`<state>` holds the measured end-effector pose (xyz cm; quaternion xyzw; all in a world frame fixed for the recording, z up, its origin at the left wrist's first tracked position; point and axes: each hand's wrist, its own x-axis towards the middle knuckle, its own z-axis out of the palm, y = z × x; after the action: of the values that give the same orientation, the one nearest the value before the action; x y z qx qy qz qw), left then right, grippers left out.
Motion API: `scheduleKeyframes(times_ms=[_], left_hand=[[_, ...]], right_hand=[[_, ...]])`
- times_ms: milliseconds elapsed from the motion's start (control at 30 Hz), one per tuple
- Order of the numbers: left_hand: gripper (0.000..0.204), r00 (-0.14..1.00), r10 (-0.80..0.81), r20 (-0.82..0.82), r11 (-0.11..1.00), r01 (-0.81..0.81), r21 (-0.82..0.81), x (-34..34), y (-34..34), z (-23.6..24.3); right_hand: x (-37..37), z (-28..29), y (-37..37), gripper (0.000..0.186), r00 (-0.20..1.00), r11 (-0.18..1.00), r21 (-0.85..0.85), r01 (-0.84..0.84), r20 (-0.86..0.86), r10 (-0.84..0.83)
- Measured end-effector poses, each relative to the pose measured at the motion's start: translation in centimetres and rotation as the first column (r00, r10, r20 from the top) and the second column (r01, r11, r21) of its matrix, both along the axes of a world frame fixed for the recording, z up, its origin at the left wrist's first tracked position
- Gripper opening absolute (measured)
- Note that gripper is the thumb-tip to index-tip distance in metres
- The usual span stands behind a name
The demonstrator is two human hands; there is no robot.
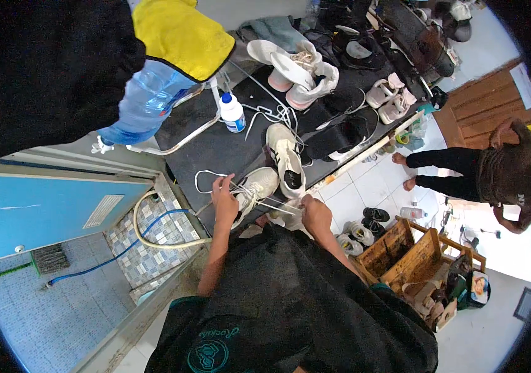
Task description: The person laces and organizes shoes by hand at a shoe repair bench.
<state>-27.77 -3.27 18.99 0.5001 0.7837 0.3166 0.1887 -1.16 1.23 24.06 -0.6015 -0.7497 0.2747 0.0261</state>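
A cream sneaker [261,181] sits at the near edge of the black-topped table, its white laces pulled loose from the eyelets. At its left side is my left hand [222,200], fingers closed on a white shoelace [203,172] that loops out over the table. To the right of the shoe, my right hand [317,215] pinches the lace, and strands stretch taut from it back to the shoe. The matching cream sneaker [289,163] with dark stripes stands just beyond, its opening facing me. The fingertips of both hands are small in view.
A white bottle with a blue cap [232,113] stands left on the table, near a water jug [147,99]. White-and-pink shoes [306,74] and black footwear lie farther back. A wooden rack [402,252] stands at right. Another person [495,171] stands on the tiled floor.
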Motion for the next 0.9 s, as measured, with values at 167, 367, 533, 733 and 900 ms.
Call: scheduleKeyframes(times_ms=[167,367,533,733,900], left_hand=[[0.058,0.999,0.009,-0.044,0.999,-0.007,0.051,0.6,0.4,1.2],[0.058,0.998,0.057,0.03,0.996,-0.059,0.072,-0.3,0.4,0.8],[0.054,0.996,0.091,0.011,0.996,-0.091,0.016,-1.5,-0.3,1.1],[0.056,0.999,-0.023,0.036,0.998,0.021,0.058,-1.3,-1.8,2.1],[0.041,0.986,-0.045,-0.158,0.991,0.065,0.119,-1.3,-1.5,3.3]], right_hand=[[-0.6,-1.5,0.1,0.015,-0.044,0.524,-0.849,0.067,-0.528,-0.848],[3.2,-1.0,0.8,0.019,0.891,0.886,-0.458,-0.076,-0.43,-0.146],[11.7,-2.9,-0.1,0.013,0.966,0.979,-0.186,-0.086,0.225,0.127],[8.7,0.1,0.9,0.035,0.902,0.922,-0.316,-0.223,0.293,0.318],[-5.6,3.3,4.0,0.021,0.801,0.962,0.016,-0.272,-0.551,0.235]])
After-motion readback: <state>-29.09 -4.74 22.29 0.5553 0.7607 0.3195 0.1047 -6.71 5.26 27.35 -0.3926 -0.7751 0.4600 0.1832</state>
